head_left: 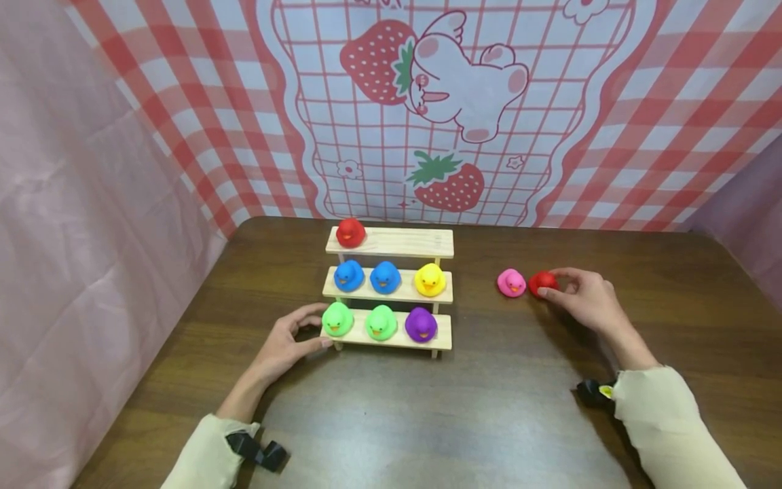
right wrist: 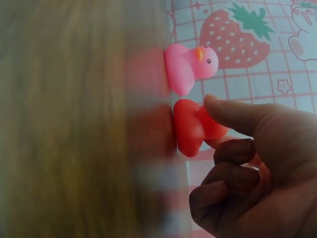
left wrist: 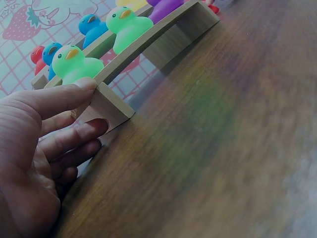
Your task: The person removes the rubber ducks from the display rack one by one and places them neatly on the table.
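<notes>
On the right of the table, my right hand pinches a red rubber duck between thumb and fingers; the duck is at table level. Just left of it a pink rubber duck stands on the tabletop. My left hand grips the left end of a three-tier wooden stand, thumb on the lowest shelf's edge. That shelf carries two green ducks and a purple duck. Two blue ducks and a yellow duck sit on the middle shelf. Another red duck occupies the top shelf's left end.
The brown wooden table spreads around the stand. Behind it hangs a red-checked cloth with strawberry prints, and a pale pink curtain borders the left side. Bare wood shows on the top shelf, right of its duck.
</notes>
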`<act>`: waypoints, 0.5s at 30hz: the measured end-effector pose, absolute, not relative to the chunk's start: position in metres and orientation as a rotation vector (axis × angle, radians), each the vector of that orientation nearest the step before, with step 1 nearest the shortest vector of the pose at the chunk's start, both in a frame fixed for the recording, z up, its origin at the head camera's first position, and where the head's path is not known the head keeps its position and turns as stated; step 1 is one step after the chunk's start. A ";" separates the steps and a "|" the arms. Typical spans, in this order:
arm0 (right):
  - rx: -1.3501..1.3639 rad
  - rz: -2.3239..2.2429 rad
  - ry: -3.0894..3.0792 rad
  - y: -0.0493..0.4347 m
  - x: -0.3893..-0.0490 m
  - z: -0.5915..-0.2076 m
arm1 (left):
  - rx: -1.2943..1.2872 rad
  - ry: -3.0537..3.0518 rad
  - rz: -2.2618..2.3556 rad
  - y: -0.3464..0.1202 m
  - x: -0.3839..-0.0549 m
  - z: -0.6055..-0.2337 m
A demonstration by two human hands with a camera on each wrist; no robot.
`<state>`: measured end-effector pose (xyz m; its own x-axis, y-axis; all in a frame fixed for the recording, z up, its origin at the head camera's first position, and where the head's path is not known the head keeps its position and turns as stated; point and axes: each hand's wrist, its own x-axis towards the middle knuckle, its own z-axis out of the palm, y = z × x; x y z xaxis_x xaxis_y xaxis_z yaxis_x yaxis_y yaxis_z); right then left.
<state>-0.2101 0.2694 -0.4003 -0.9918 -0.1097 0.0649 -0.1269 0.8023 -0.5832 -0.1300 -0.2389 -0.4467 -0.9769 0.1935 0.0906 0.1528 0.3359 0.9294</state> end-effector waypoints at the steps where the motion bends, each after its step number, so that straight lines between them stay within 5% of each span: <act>1: 0.194 0.965 -2.970 0.270 -0.210 -0.401 | 0.331 2.539 1.760 -0.239 -0.130 -0.447; 15: 0.178 0.958 -3.028 0.274 -0.209 -0.402 | 0.327 2.538 1.761 -0.239 -0.131 -0.448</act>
